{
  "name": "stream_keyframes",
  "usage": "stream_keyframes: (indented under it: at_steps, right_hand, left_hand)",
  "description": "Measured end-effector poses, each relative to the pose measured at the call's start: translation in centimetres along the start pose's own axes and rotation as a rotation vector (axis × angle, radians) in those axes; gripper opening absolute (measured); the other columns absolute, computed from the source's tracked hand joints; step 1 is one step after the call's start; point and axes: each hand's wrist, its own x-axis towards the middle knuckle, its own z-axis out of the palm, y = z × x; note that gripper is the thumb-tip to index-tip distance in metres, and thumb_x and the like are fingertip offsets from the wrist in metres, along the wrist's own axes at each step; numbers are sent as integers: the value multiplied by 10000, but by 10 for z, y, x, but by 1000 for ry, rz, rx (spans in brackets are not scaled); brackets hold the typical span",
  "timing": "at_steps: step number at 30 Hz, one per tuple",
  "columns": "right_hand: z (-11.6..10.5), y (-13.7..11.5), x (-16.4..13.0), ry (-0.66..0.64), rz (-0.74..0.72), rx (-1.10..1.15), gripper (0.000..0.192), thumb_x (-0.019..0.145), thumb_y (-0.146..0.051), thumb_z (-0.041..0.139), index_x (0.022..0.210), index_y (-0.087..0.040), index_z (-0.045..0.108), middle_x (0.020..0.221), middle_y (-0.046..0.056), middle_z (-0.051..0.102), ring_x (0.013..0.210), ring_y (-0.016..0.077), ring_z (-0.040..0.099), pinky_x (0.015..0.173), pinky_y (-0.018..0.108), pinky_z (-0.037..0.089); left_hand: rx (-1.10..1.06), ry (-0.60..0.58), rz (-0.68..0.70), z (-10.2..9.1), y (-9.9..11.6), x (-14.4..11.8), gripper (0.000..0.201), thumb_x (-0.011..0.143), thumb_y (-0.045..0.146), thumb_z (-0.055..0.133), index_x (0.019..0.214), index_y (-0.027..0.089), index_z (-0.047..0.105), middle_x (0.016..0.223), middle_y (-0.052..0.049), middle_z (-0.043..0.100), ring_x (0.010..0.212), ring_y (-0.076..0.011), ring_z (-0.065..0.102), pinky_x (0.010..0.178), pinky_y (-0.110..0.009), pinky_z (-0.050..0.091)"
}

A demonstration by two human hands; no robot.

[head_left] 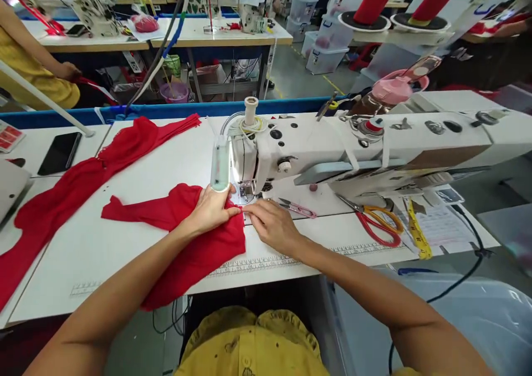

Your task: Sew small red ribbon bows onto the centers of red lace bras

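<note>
A red fabric piece [183, 237] lies on the white table [137, 243] and hangs over its front edge. My left hand [214, 208] presses flat on the fabric just left of the needle area [246, 190] of the white sewing machine [332, 143]. My right hand [272, 225] rests on the table at the fabric's right edge, fingers pinching the edge by the presser foot. Both hands hold the cloth against the table.
A long pile of red fabric [75, 187] spreads at the left. Thread snips [297, 208], red-handled scissors [376, 220] and a yellow tape measure [418, 234] lie right of the machine. A black phone [60, 152] sits far left. Another person in yellow [37, 71] works behind.
</note>
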Motion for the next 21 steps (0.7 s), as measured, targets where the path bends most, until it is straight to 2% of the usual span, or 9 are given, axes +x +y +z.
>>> stream_keyframes:
  at_steps: [2, 4, 6, 8, 10, 12, 15, 17, 21]
  right_hand:
    - [5, 9, 5, 22, -141, -46, 332, 948, -93, 425, 1118, -197, 691, 921, 64, 673, 815, 174, 564, 740, 305, 406]
    - [10, 16, 7, 23, -199, -86, 342, 928, -85, 450, 1136, -196, 698, 888, 59, 666, 787, 182, 542, 695, 317, 372]
    - [13, 19, 7, 26, -208, -116, 348, 914, -90, 474, 1159, -188, 699, 873, 58, 668, 776, 186, 527, 673, 326, 341]
    - [13, 19, 5, 25, -193, -116, 371, 910, -86, 473, 1192, -187, 691, 886, 59, 679, 775, 186, 523, 672, 330, 328]
    - [12, 19, 4, 16, -161, -88, 391, 911, -81, 456, 1200, -196, 692, 891, 57, 689, 787, 187, 535, 685, 331, 334]
    - [12, 20, 4, 10, -116, -57, 396, 912, -84, 440, 1190, -199, 699, 853, 52, 689, 796, 192, 551, 717, 336, 355]
    - [14, 22, 4, 59, -55, -26, 374, 912, -96, 438, 1165, -164, 705, 796, 53, 683, 795, 197, 568, 785, 350, 391]
    - [16, 23, 4, 111, -47, -15, 339, 918, -112, 450, 1131, -152, 710, 803, 59, 691, 793, 196, 581, 810, 353, 404]
    - [18, 21, 1, 189, -84, -8, 276, 914, -132, 487, 1063, -183, 714, 797, 50, 704, 766, 187, 599, 778, 330, 418]
  left_hand:
    - [-16, 3, -40, -1, 0, 2, 417, 797, 400, 712, 1112, 194, 534, 1053, -75, 619, 978, -274, 568, 835, -380, 445]
    - [-1, 28, -68, -1, 3, -2, 429, 794, 405, 731, 1102, 181, 533, 1036, -77, 617, 954, -269, 570, 801, -370, 448]
    - [80, 86, -21, -3, 10, -13, 331, 851, 389, 687, 1065, 174, 554, 1024, -85, 626, 936, -265, 572, 776, -369, 435]
    - [199, 156, 103, -6, 19, -28, 154, 945, 328, 571, 999, 185, 591, 993, -77, 650, 931, -258, 576, 790, -385, 410]
    - [261, 223, 195, -8, 24, -41, 172, 997, 277, 475, 963, 199, 624, 951, -60, 676, 935, -247, 584, 817, -399, 388]
    - [243, 266, 195, -9, 24, -45, 202, 1008, 283, 454, 1015, 201, 638, 954, -61, 689, 948, -244, 590, 833, -402, 387]
    - [164, 225, 170, -4, 15, -36, 256, 977, 336, 513, 1154, 175, 604, 1040, -95, 681, 1025, -266, 582, 879, -407, 410]
    - [149, 165, 180, 1, 9, -29, 283, 960, 351, 533, 1165, 166, 592, 1068, -111, 671, 1044, -279, 576, 909, -422, 417]
    - [158, 143, 165, 13, 3, -28, 192, 974, 337, 495, 965, 189, 617, 918, -80, 666, 921, -264, 592, 874, -431, 423]
